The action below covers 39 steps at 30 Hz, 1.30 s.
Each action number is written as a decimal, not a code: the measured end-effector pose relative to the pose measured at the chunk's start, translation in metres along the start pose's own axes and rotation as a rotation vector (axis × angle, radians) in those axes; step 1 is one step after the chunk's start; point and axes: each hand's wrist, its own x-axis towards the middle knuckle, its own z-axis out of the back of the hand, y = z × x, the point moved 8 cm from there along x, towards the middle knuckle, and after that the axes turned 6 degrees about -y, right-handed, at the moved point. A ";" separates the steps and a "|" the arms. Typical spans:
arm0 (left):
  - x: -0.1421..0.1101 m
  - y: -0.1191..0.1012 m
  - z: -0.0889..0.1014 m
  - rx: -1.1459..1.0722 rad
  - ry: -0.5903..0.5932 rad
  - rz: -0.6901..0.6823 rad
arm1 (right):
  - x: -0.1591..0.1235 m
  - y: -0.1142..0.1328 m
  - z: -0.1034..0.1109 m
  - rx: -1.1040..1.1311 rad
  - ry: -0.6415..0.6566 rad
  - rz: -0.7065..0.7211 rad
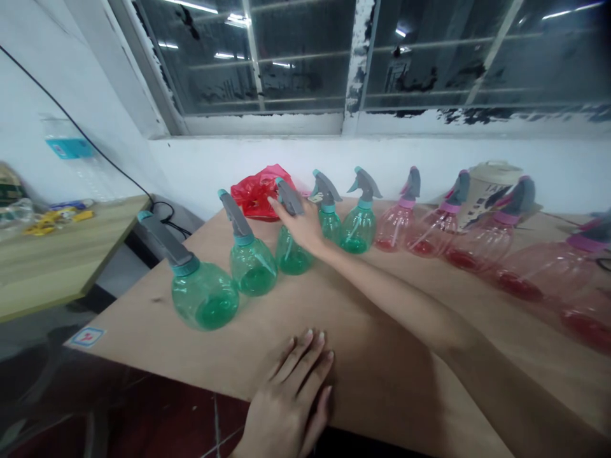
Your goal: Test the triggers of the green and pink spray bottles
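Note:
My right hand (305, 224) reaches out over the table and is closed round the neck of a green spray bottle (292, 257) with a grey trigger head, which stands upright. My left hand (291, 388) lies flat on the tabletop near the front edge, fingers stretched out and nothing under them that I can see. To the left of the held bottle stand a second green spray bottle (252, 270) and a third one (204, 299) nearer me. Beyond my right wrist are a green bottle (359, 228) and another (329, 222), partly hidden. All hold some green liquid.
Several pink spray bottles (395, 226) with red liquid continue the row to the right. Behind are a red plastic bag (258, 191) and a whitish container (494, 184). A black cable (107, 159) hangs by a yellowish side table (57, 270) at left. A window (267, 57) is above.

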 end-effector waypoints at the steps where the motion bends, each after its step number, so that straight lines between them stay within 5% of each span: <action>1: 0.000 0.000 0.000 -0.004 0.003 0.004 | 0.001 0.000 -0.001 -0.001 0.003 0.005; 18: -0.001 0.002 -0.001 0.033 -0.016 -0.015 | -0.006 0.003 0.006 0.006 -0.015 -0.084; 23: -0.003 0.004 -0.001 0.020 -0.017 0.005 | -0.022 0.001 0.031 0.106 -0.047 -0.101; 28: -0.001 0.003 0.000 0.024 -0.029 0.010 | -0.045 -0.003 0.081 0.156 -0.103 -0.081; 32: 0.001 0.003 0.001 0.019 -0.030 0.019 | -0.044 -0.015 0.111 -0.002 -0.146 -0.077; 39: 0.003 0.003 0.004 -0.034 -0.018 0.074 | -0.018 -0.051 0.096 -0.258 -0.059 -0.238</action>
